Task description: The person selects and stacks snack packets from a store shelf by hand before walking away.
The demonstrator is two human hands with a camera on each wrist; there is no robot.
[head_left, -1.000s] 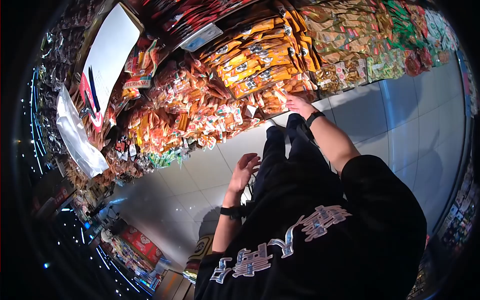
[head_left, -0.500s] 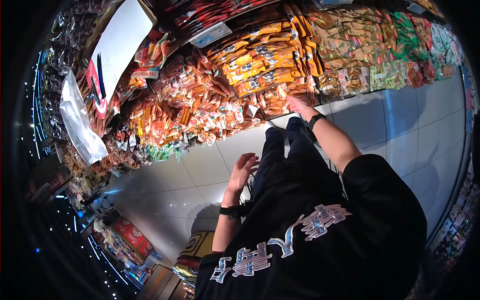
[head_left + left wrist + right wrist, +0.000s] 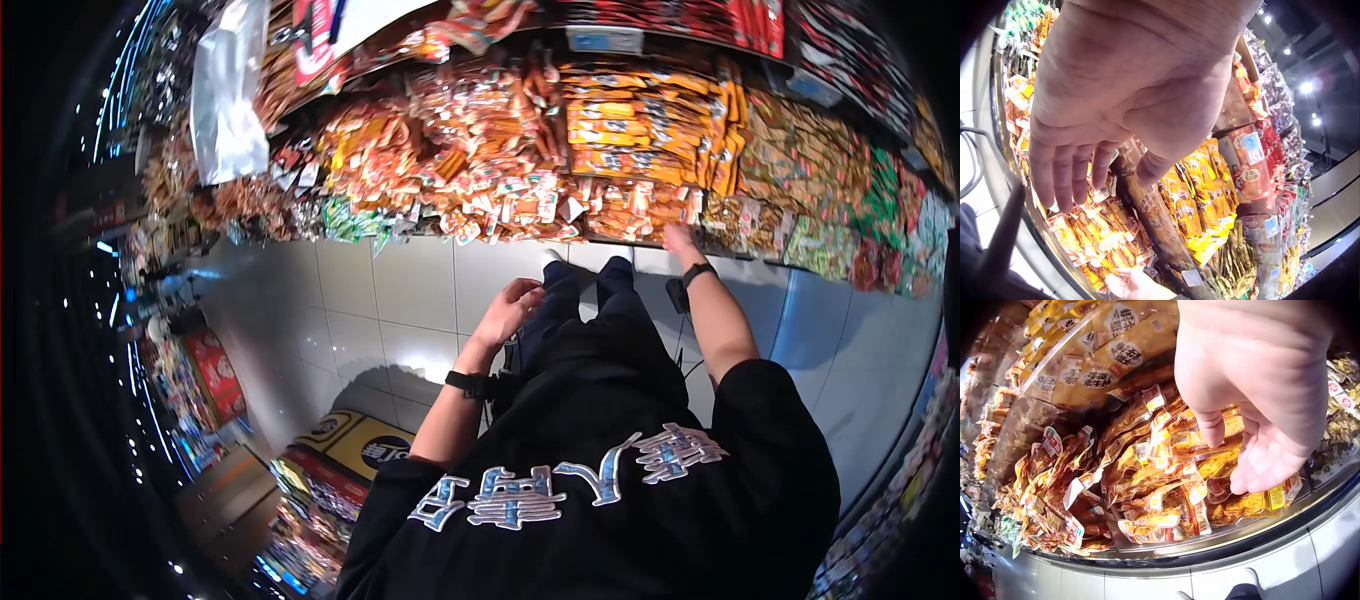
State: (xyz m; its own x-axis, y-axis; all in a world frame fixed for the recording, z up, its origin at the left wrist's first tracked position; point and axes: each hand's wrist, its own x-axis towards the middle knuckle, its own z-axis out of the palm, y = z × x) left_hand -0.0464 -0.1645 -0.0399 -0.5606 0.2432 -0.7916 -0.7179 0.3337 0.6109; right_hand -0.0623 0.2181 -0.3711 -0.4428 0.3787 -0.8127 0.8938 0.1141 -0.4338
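Note:
My right hand hangs low over a bin of small clear snack packets with orange-brown contents. Its thumb and bent fingers stand apart, with packets showing between them, and the fingertips overlap the packets near the bin's front edge. In the head view this hand is at the front of the display, just below the yellow pouches. My left hand hangs in front of my body over the floor, away from the display. The left wrist view shows that hand with loosely bent fingers and nothing in them.
Heaped red-orange packets fill the display to the left. Brown-gold packets lie to the right. A white plastic bag hangs at the upper left. Behind me on the left stands a yellow-topped display. Pale tiles cover the floor.
The head view has turned, so the display sits lower and further right. My right hand stays by the bin's front edge, its fingers looking more bent; the left hand still hangs loose.

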